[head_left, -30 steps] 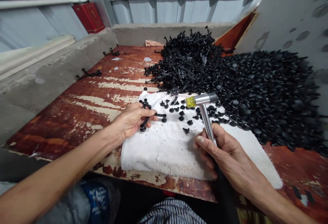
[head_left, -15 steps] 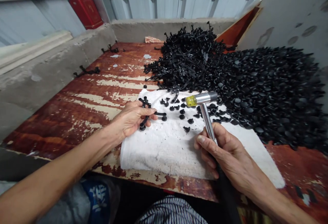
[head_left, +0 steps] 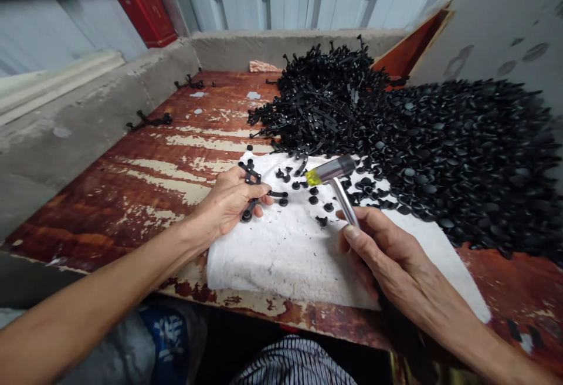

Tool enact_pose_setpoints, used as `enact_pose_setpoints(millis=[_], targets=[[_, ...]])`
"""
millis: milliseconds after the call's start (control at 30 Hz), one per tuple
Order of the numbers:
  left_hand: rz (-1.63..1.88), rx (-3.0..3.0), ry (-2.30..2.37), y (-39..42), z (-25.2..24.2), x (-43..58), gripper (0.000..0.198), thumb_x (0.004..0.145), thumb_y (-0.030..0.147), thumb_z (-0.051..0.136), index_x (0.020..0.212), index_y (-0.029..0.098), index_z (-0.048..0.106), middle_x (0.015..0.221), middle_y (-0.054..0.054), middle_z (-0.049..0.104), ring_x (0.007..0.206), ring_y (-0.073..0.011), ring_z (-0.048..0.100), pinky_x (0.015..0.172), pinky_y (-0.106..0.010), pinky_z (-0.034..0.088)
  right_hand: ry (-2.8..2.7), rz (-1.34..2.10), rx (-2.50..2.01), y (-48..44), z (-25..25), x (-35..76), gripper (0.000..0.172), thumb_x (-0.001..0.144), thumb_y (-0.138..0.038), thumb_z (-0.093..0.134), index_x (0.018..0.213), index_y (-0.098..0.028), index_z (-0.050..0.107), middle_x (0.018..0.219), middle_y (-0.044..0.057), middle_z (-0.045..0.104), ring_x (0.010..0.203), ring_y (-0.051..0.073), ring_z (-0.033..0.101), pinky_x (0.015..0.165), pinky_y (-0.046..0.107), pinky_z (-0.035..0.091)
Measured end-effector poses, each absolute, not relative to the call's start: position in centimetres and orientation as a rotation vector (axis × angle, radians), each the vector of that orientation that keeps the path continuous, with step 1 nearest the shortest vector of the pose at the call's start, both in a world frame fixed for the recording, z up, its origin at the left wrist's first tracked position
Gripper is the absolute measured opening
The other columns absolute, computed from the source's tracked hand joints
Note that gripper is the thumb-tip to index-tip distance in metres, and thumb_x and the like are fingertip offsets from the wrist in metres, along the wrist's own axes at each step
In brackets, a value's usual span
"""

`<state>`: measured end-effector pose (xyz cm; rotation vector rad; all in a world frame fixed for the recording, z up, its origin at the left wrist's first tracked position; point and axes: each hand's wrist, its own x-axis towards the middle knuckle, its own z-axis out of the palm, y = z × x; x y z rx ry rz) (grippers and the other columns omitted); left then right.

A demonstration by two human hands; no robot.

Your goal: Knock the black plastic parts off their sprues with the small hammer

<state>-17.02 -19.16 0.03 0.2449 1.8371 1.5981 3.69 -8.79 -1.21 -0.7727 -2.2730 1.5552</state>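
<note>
While a striped garment (head_left: 294,364) shows just short of the near edge of the white cloth (head_left: 281,262), here's the right hand (head_left: 387,256) over the cloth's right part, its grip wrapped snugly round the handle of a hammer (head_left: 343,197)! That handle points away and leftward, and the head, slightly blurred, lies crosswise above the cloth's far half, yellow tip (head_left: 313,177) facing left, dark end to the right.

Across to the left hand (head_left: 235,197), at the cloth's left edge: thumb pressed down on fingers, grip pinched on a black branching piece (head_left: 278,195), one arm of it reaching right over the cloth. One part or several? Can't tell. And look at the line-up: the piece lies left of the hammer head and a touch nearer, the two clearly apart.

Between them, loose black pegs (head_left: 314,199) dot the cloth. Right of the cloth, a broad heap of pegs (head_left: 461,156); beyond its far edge, a tangled heap of strips (head_left: 325,97) on the worn desk (head_left: 109,197). Farthest, beyond and left of the cloth, a red box (head_left: 147,18).
</note>
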Motion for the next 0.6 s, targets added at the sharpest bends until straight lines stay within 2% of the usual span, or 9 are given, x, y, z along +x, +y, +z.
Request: enact_pose_setpoints(millis=[67, 133, 200, 267, 333, 467, 533, 600], targets=[[1.588, 0.228, 1.87, -19.07, 0.22, -16.94, 0.028, 0.07, -0.003, 0.065, 0.07, 0.018, 0.047, 0.054, 0.001, 0.06, 0.043, -0.0125, 0.059, 0.032, -0.018, 0.034, -2.406, 1.261, -0.644, -8.4, -1.18, 3.69, 0.027, 0.095, -0.031, 0.046, 0.116, -0.022, 0.059, 0.091, 0.008, 0.072, 0.082, 0.021, 0.069, 0.072, 0.035, 0.059], [1.58, 0.214, 1.88, -19.07, 0.24, -16.85, 0.028, 0.07, -0.004, 0.064, 0.071, 0.018, 0.046, 0.054, 0.002, 0.06, 0.044, -0.013, 0.06, 0.032, -0.018, 0.035, -2.496, 1.055, -0.453, -8.06, -1.29, 3.63, 0.043, 0.093, -0.021, 0.045, 0.136, -0.021, 0.051, 0.124, 0.014, 0.067, 0.112, 0.026, 0.064, 0.095, 0.044, 0.053], [1.572, 0.195, 1.884, -19.12, 0.12, -16.77, 0.028, 0.072, -0.004, 0.063, 0.071, 0.018, 0.046, 0.055, 0.001, 0.059, 0.044, -0.0132, 0.06, 0.031, -0.019, 0.036, -2.566, 0.93, -0.293, -7.9, -1.32, 3.54, 0.051, 0.092, -0.013, 0.042, 0.143, -0.019, 0.046, 0.134, 0.014, 0.062, 0.121, 0.027, 0.06, 0.1, 0.045, 0.051], [1.578, 0.178, 1.884, -19.13, 0.03, -16.69, 0.029, 0.072, -0.005, 0.063, 0.07, 0.019, 0.045, 0.055, 0.002, 0.059, 0.045, -0.0137, 0.061, 0.031, -0.019, 0.036, -2.602, 0.854, -0.227, -7.94, -1.17, 3.43, 0.056, 0.091, -0.008, 0.039, 0.146, -0.018, 0.043, 0.124, 0.014, 0.066, 0.111, 0.025, 0.065, 0.092, 0.039, 0.056], [1.576, 0.161, 1.882, -19.05, 0.09, -16.62, 0.03, 0.072, -0.006, 0.063, 0.07, 0.018, 0.045, 0.057, 0.001, 0.06, 0.045, -0.0138, 0.061, 0.03, -0.019, 0.036, -2.604, 0.794, -0.213, -8.08, -0.98, 3.32, 0.061, 0.091, -0.006, 0.037, 0.15, -0.019, 0.037, 0.107, 0.013, 0.069, 0.092, 0.022, 0.068, 0.077, 0.034, 0.059], [1.568, 0.139, 1.888, -18.78, 0.55, -16.45, 0.03, 0.073, -0.007, 0.062, 0.067, 0.018, 0.046, 0.058, 0.001, 0.058, 0.044, -0.0132, 0.06, 0.03, -0.02, 0.036, -2.68, 0.671, -0.191, -8.17, -1.03, 3.08, 0.066, 0.088, -0.005, 0.037, 0.152, -0.018, 0.034, 0.084, 0.008, 0.062, 0.058, 0.018, 0.056, 0.055, 0.032, 0.055], [1.57, 0.133, 1.898, -18.71, 0.69, -16.4, 0.031, 0.073, -0.007, 0.062, 0.066, 0.018, 0.046, 0.057, 0.002, 0.057, 0.044, -0.0127, 0.059, 0.029, -0.02, 0.034, -2.74, 0.67, -0.18, -8.19, -1.06, 3.05, 0.066, 0.087, -0.006, 0.037, 0.151, -0.02, 0.037, 0.081, 0.006, 0.06, 0.052, 0.016, 0.051, 0.049, 0.03, 0.052], [1.575, 0.134, 1.897, -18.72, 0.69, -16.4, 0.031, 0.072, -0.007, 0.062, 0.066, 0.018, 0.046, 0.055, 0.003, 0.056, 0.043, -0.0125, 0.059, 0.029, -0.02, 0.034, -2.697, 0.749, -0.189, -8.29, -0.95, 3.12, 0.067, 0.087, -0.006, 0.038, 0.152, -0.024, 0.035, 0.082, 0.005, 0.061, 0.055, 0.016, 0.052, 0.051, 0.029, 0.052]])
